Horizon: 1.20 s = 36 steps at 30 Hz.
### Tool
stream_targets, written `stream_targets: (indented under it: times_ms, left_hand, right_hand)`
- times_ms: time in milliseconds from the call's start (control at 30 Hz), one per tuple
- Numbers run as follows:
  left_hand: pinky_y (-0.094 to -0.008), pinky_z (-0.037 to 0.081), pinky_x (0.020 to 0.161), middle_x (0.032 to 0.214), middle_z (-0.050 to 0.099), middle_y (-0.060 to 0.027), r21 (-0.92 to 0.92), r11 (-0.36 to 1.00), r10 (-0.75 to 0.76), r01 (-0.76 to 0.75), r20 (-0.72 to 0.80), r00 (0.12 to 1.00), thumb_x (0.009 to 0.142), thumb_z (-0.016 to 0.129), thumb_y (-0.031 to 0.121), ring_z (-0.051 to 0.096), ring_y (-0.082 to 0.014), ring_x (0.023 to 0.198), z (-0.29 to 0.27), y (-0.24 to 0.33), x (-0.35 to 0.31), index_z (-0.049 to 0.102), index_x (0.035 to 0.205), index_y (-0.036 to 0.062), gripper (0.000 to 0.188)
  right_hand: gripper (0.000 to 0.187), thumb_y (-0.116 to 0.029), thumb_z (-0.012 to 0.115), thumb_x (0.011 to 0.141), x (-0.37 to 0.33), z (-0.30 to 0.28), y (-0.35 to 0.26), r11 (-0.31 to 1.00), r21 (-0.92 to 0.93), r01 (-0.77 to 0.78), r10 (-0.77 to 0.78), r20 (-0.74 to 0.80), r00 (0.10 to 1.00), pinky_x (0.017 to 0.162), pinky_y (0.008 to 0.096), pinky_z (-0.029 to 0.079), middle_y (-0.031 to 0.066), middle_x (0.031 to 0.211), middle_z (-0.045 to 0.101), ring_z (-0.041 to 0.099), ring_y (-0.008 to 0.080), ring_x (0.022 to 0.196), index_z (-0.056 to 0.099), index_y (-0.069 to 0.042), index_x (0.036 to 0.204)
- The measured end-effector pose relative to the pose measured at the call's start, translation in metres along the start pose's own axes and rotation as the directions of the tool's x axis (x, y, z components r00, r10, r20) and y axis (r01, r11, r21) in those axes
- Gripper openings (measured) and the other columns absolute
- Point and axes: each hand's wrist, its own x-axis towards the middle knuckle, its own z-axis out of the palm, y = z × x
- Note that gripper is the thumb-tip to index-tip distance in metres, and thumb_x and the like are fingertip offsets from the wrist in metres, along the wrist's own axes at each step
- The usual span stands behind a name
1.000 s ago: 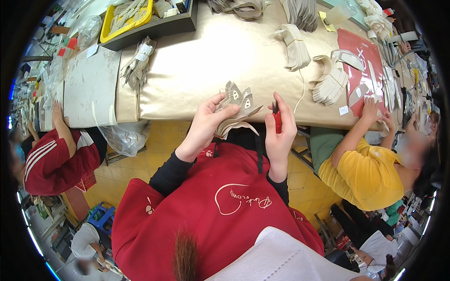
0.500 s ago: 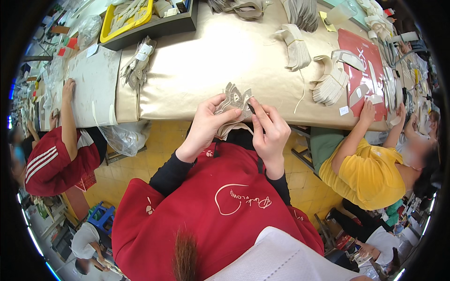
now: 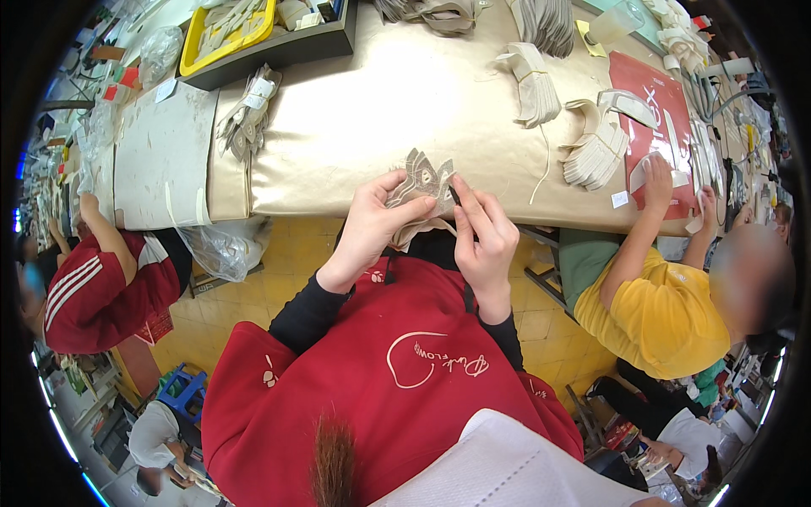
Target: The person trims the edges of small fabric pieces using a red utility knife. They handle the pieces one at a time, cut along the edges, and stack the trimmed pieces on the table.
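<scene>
Nearest: my red apron (image 3: 372, 380). Just past it, by the near edge of the gold-covered table (image 3: 355, 160), both hands meet on a small stack of grey fabric pieces (image 3: 412, 173). Left hand (image 3: 363, 228) grips the stack from its left, thumb flat on the near face, other fingers mostly hidden behind. Long axis looks roughly near to far: pointed lobes at the far end, paler layers curling toward me below my thumb. Right hand (image 3: 487, 241) pinches a slim dark tool (image 3: 454, 196), handle hidden. Key relation: the rightmost lobe lies just left of my right fingertips, nearer them than my left thumb. Whether the tip touches cloth, I can't tell. Farther, right: a bundle of cream strips (image 3: 596, 152), well apart. Far left: a grey bundle (image 3: 245, 127), then a black tray (image 3: 283, 59).
</scene>
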Motion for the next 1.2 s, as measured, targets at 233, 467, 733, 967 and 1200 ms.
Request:
stream_targets:
  times_ms: [233, 467, 733, 967, 1200]
  left_hand:
    - [-0.0199, 0.054, 0.068, 0.091, 0.072, -0.0062, 0.091, 0.996, 0.025, -0.023, -0.016, 1.000, 0.091, 0.070, 0.007, 0.067, -0.0066, 0.080, -0.002, 0.000, -0.002, 0.066, 0.109, -0.0032, 0.021]
    - [-0.0191, 0.048, 0.057, 0.085, 0.071, -0.0044, 0.142, 0.989, 0.050, -0.046, -0.026, 0.998, 0.091, 0.071, 0.010, 0.063, -0.0037, 0.071, 0.001, -0.002, -0.001, 0.067, 0.107, -0.0016, 0.020]
    - [-0.0197, 0.048, 0.061, 0.083, 0.070, -0.0031, 0.300, 0.950, 0.104, -0.091, -0.029, 0.994, 0.090, 0.069, 0.008, 0.061, -0.0040, 0.071, 0.001, -0.002, 0.000, 0.068, 0.104, -0.0016, 0.018]
    - [-0.0206, 0.050, 0.064, 0.083, 0.070, -0.0030, 0.226, 0.973, 0.042, -0.035, -0.030, 0.999, 0.090, 0.069, 0.008, 0.062, -0.0049, 0.072, 0.003, -0.001, -0.003, 0.068, 0.104, -0.0023, 0.018]
    - [-0.0209, 0.051, 0.065, 0.081, 0.070, -0.0032, 0.200, 0.979, 0.052, -0.042, -0.043, 0.998, 0.090, 0.069, 0.007, 0.063, -0.0055, 0.072, 0.008, -0.001, -0.004, 0.068, 0.103, -0.0022, 0.016]
  right_hand:
    - [0.039, -0.001, 0.066, 0.086, 0.002, -0.004, 0.001, 0.998, 0.055, -0.034, 0.033, 0.030, 0.999, 0.056, 0.0335, 0.049, 0.0089, 0.086, 0.064, 0.061, 0.0229, 0.062, 0.069, -0.009, 0.124]
    - [0.038, -0.002, 0.067, 0.086, 0.001, -0.006, -0.004, 0.983, 0.108, -0.151, 0.146, 0.056, 0.988, 0.056, 0.0329, 0.049, 0.0083, 0.086, 0.065, 0.061, 0.0230, 0.061, 0.070, -0.009, 0.123]
    - [0.037, -0.002, 0.068, 0.084, 0.002, -0.009, 0.000, 0.996, 0.036, -0.077, 0.075, 0.064, 0.995, 0.056, 0.0329, 0.050, 0.0079, 0.086, 0.066, 0.062, 0.0237, 0.061, 0.072, -0.011, 0.120]
    - [0.038, -0.002, 0.067, 0.085, 0.000, -0.003, 0.001, 0.995, 0.063, -0.075, 0.073, 0.024, 0.997, 0.055, 0.0326, 0.049, 0.0079, 0.086, 0.065, 0.061, 0.0232, 0.060, 0.071, -0.011, 0.122]
    - [0.038, 0.000, 0.067, 0.084, -0.004, 0.003, 0.005, 1.000, 0.011, -0.022, 0.022, -0.032, 0.999, 0.054, 0.0313, 0.049, 0.0073, 0.083, 0.064, 0.061, 0.0215, 0.060, 0.073, -0.011, 0.119]
